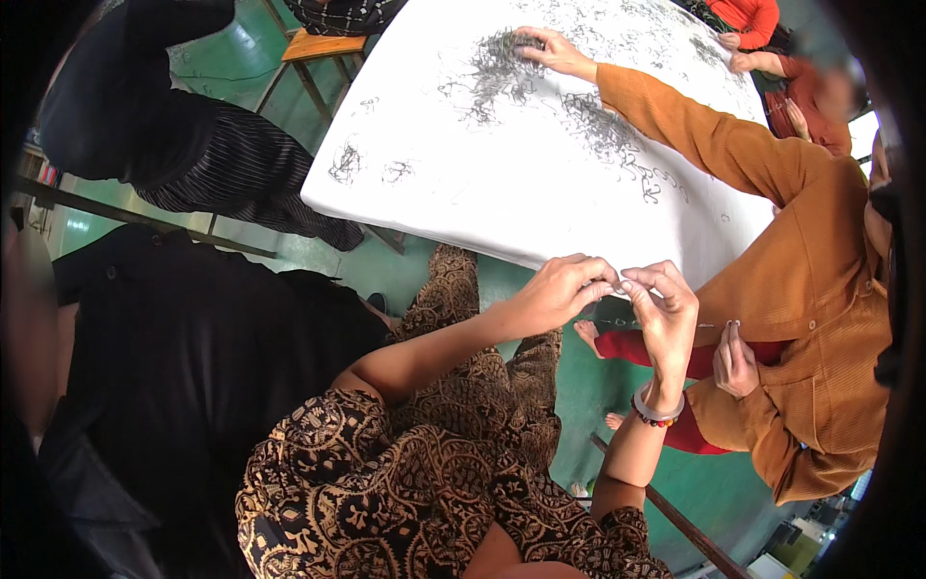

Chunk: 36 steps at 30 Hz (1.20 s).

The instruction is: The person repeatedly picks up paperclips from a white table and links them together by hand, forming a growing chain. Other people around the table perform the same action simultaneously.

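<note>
My left hand (571,289) and my right hand (666,307) meet just off the near edge of the white-topped table (424,198). Thumb and fingers of both are pinched together, with the tips almost touching. Whatever lies between them is too small to make out. A bangle and a beaded bracelet (659,413) circle my right wrist. Beyond my hands, many small, dark, curly pieces (608,130) lie scattered on the tabletop, thickest in a heap (497,68) toward the far side. Small clusters (345,164) of them sit near the left corner.
At my right a person in an orange-brown jacket (772,280) reaches across the table, one hand (559,50) on the heap. That person's other hand (736,362) is close to my right forearm. A person in black (212,357) is at my left. A wooden stool (323,48) stands beyond the table's left edge.
</note>
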Motion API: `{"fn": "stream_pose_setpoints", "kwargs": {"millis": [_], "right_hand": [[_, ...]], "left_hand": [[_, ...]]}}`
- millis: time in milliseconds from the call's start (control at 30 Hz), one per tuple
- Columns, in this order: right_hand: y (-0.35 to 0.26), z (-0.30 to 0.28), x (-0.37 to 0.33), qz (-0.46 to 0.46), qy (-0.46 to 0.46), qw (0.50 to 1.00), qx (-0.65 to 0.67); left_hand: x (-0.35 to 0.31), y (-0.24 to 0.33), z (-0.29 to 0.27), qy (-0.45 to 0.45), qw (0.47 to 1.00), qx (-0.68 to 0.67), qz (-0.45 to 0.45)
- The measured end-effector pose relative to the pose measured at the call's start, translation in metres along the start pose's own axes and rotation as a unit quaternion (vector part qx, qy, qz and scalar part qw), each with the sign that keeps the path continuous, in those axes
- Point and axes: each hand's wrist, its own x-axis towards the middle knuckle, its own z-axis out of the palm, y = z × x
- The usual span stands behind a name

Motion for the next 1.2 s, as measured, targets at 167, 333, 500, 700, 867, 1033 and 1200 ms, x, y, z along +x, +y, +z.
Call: {"fn": "stream_pose_setpoints", "kwargs": {"millis": [167, 333, 500, 700, 867, 1033, 1200], "right_hand": [[0.001, 0.009, 0.001, 0.011, 0.073, 0.997, 0.038], [-0.001, 0.019, -0.002, 0.029, 0.098, 0.984, 0.148], [0.007, 0.021, -0.006, 0.036, 0.101, 0.981, 0.16], [0.017, 0.022, -0.011, 0.016, 0.091, 0.982, 0.164], [0.025, 0.017, -0.028, 0.066, 0.109, 0.987, 0.102], [0.034, 0.025, -0.037, 0.064, 0.142, 0.982, 0.108], [0.04, 0.032, -0.041, 0.082, 0.144, 0.97, 0.176]], "left_hand": [[-0.007, -0.003, -0.005, -0.01, 0.999, 0.048, 0.015], [-0.01, -0.016, -0.018, 0.039, 0.999, 0.022, -0.019], [0.037, -0.058, -0.112, 0.159, 0.961, 0.221, -0.049], [0.085, -0.127, -0.202, 0.109, 0.826, 0.544, -0.099], [0.078, -0.137, -0.184, 0.156, 0.815, 0.553, -0.07], [0.073, -0.127, -0.168, 0.21, 0.869, 0.447, -0.031], [0.078, -0.108, -0.154, 0.25, 0.909, 0.322, -0.09]]}}
